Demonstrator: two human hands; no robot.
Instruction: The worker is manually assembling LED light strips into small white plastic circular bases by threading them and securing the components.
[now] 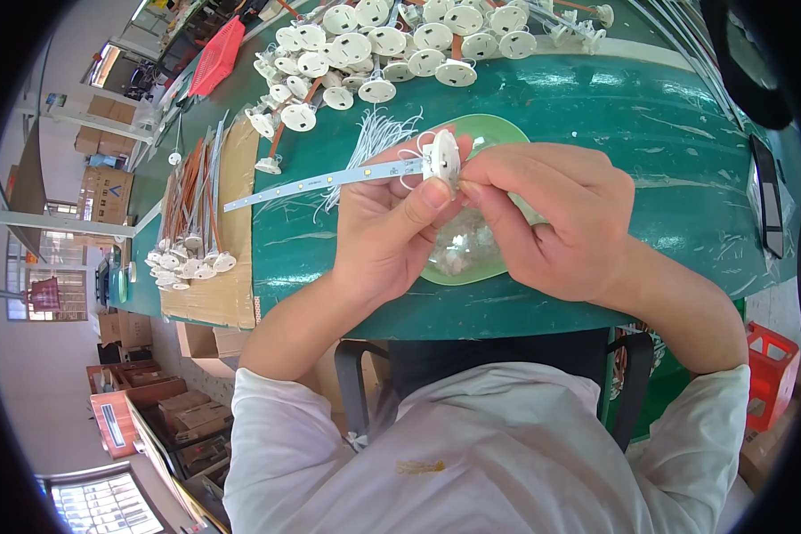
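My left hand (387, 214) is closed around a white round plastic cap (442, 158). From the cap a thin LED strip board (316, 182) sticks out to the left, with small yellowish LEDs along it. A white wire loops beside the cap. My right hand (552, 214) pinches thumb and forefinger together at the cap's right edge; whatever is between the fingertips is too small to make out. Beneath both hands lies a green bowl (472, 278) with small clear or whitish pieces inside, partly hidden. A bundle of white wires (384, 133) rests behind my left hand.
A heap of white round caps on strips (347, 49) covers the table's far side. On the left, more capped strips (191, 254) lie on cardboard (236, 294). A red basket (218, 55) is at the far left, a dark phone-like object (765, 196) at the right edge.
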